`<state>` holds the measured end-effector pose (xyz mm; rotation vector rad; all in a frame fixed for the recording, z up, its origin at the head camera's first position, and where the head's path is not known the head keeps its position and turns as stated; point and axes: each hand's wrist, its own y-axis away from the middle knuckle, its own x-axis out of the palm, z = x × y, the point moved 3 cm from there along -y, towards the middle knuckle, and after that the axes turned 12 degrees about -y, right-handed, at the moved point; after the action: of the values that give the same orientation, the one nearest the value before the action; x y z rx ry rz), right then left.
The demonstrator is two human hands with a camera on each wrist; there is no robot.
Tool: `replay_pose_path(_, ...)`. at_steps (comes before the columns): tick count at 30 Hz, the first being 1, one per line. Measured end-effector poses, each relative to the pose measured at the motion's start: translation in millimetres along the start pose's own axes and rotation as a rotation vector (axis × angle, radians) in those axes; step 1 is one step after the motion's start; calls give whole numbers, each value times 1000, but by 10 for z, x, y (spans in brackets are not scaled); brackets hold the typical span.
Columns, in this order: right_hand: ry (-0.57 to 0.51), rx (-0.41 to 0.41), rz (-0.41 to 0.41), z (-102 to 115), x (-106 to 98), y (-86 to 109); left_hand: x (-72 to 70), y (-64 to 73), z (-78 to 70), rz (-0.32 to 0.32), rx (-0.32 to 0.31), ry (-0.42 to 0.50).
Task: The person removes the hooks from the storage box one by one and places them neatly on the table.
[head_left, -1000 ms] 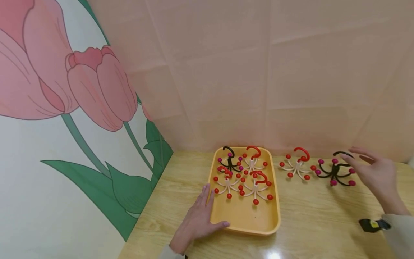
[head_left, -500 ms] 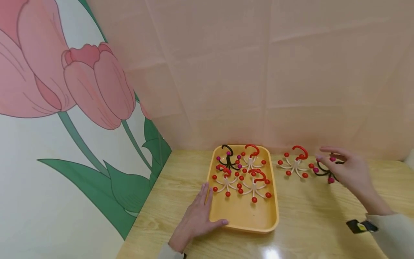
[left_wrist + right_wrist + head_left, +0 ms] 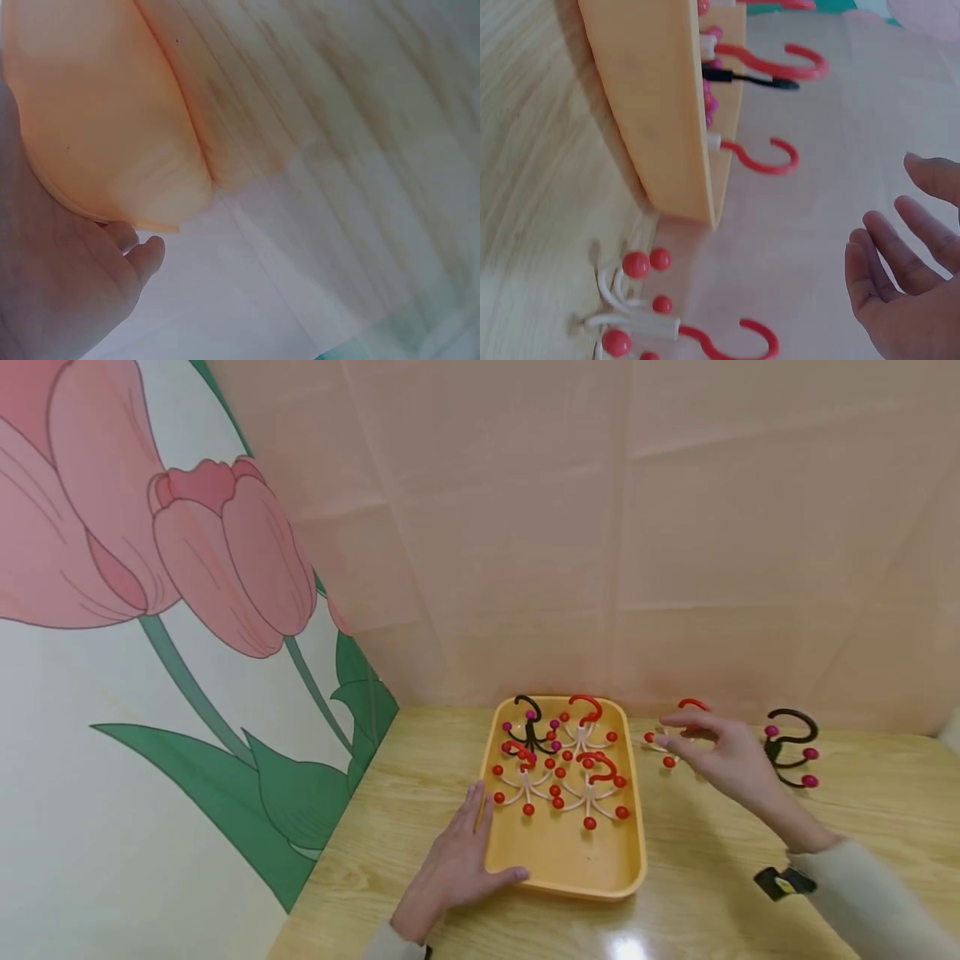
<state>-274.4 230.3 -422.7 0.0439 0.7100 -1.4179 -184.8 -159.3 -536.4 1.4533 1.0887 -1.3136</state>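
Observation:
A yellow plastic tray [image 3: 566,868] bears several ball-tipped, many-armed hook hangers. Three have white arms, red balls and red hooks, like the front one [image 3: 589,795]; a black hanger [image 3: 531,735] with magenta balls stands at the back left. My left hand [image 3: 459,864] lies against the tray's left side, thumb at the front rim, fingers along the wall. Right of the tray, my right hand [image 3: 723,764] hovers with nothing in it, partly hiding a white-and-red hanger [image 3: 645,324]. Its loosely bent fingers [image 3: 900,259] are apart from that hanger in the right wrist view.
Another black hanger [image 3: 774,749] with magenta balls stands on the wooden table [image 3: 862,827] to the right, partly behind my right hand. A pinkish cloth [image 3: 510,552] hangs along the back. Tulips decorate the wall [image 3: 150,793] at the left.
My right hand has moved left, from beside the black hanger on the table, past it to the white-and-red one. My left hand stays at the tray.

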Motion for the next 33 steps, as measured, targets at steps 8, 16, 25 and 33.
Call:
replay_pose_path(8,-29,21,71,38,289,-51,-10,17,0,15,-9,10)
replay_pose_path(16,-31,125,191,26,468,-70,-9,12,2,-6,6,5)
replay_pose_path(25,-27,51,251,-44,661,-133,-4,1,4,-11,13,-6)
replay_pose_path(33,-52,51,294,-71,779,-149,-7,-1,1,5,9,11)
